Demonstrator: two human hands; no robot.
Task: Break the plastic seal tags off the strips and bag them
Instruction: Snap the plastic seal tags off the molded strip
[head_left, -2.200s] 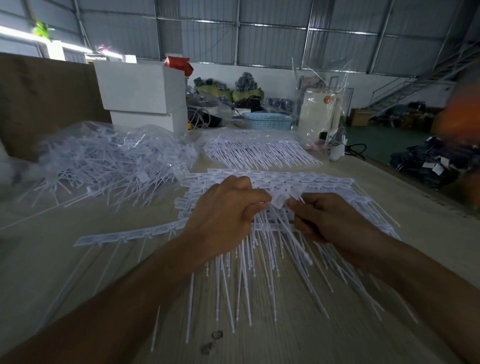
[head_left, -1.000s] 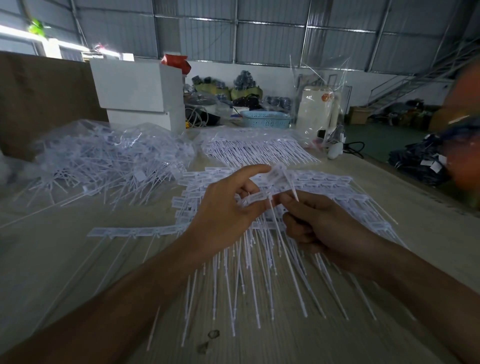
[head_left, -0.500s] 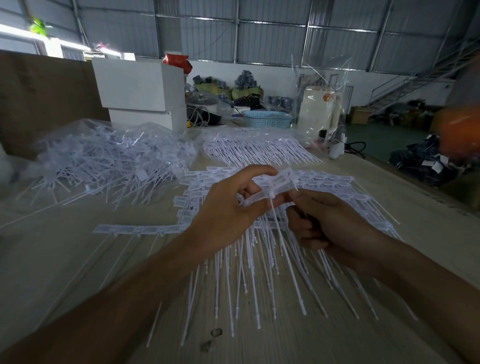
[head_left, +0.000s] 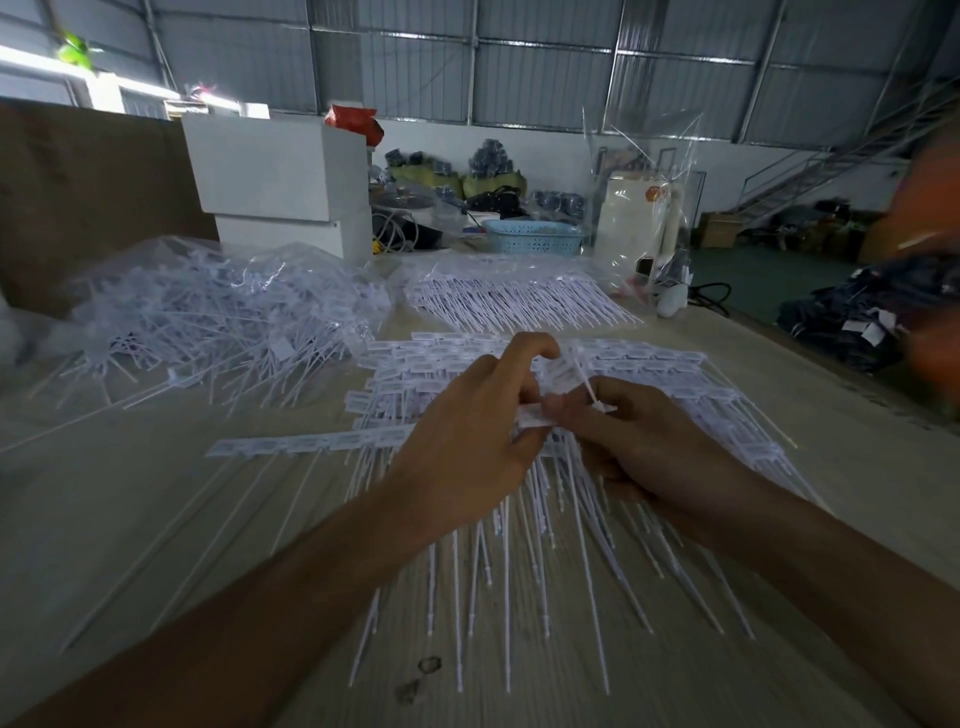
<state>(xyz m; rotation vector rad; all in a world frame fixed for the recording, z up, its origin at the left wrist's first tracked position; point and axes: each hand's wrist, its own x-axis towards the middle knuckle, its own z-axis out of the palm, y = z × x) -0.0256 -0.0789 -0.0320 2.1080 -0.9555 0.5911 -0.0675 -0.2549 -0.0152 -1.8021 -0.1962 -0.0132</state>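
A stack of white plastic seal-tag strips (head_left: 649, 374) lies on the pale wooden table (head_left: 156, 519), its flat label heads lined up in rows across the far side and its long thin tails fanning toward the camera. Both hands work just above the near edge of that stack. The left hand (head_left: 467, 447) is curled, thumb and fingers pinched on the head end of a short white strip piece (head_left: 535, 415) that runs roughly left to right between the hands. The right hand (head_left: 644, 441) is also curled, its fingertips closed on a single white seal tag (head_left: 584, 382) at the strip's right end; this tag's thin tail slants up and away to the left, past the left index finger.

One separate strip of white tags (head_left: 311, 443) lies flat to the left of the left hand, long axis left to right, tails pointing toward the camera. Farther left sits a clear plastic bag of loose white tags (head_left: 218, 312), jumbled in every direction. Behind the stack is another row of white strips under clear film (head_left: 519, 301).

Print on the label heads is too small and blurred to read.
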